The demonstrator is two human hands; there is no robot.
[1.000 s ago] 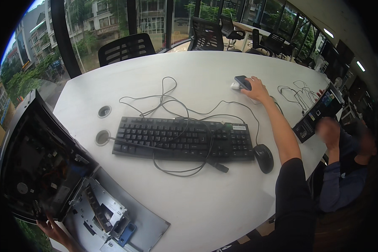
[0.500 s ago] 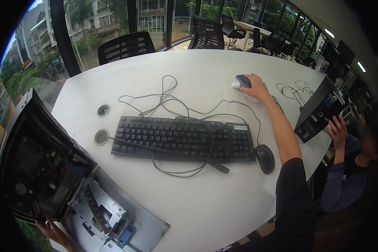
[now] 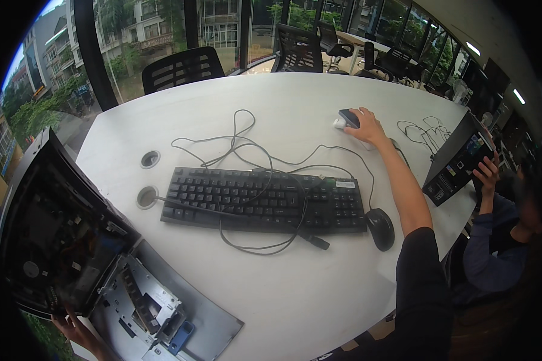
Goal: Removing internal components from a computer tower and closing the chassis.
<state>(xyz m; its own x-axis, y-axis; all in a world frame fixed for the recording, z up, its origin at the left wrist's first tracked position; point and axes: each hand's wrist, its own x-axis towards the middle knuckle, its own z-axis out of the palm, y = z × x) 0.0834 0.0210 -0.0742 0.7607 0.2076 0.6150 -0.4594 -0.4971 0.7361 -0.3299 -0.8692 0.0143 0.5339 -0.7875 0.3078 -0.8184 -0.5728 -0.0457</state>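
The right hand [image 3: 366, 126] reached far across the white table [image 3: 295, 301] and lay cupped over a small dark-and-white mouse-like device [image 3: 345, 118], fingers curled down around its far end in a loose grasp rather than a pinch. That device sat near the table's far edge, well apart from the black keyboard [image 3: 265, 200] and from the black wired mouse [image 3: 380, 228] lying just beside the keyboard's right end. The left hand [image 3: 78, 330] showed only at the lower left corner, under the opened computer case [image 3: 54, 228]; whether its fingers were spread or closed could not be told, though it seemed to steady the case. To do the pick-up well, the grip probably needed to close on both sides of the device before lifting, and the lift should go straight up, since loose grey cables [image 3: 247, 150] trailed close by and could snag or drag across the keyboard.
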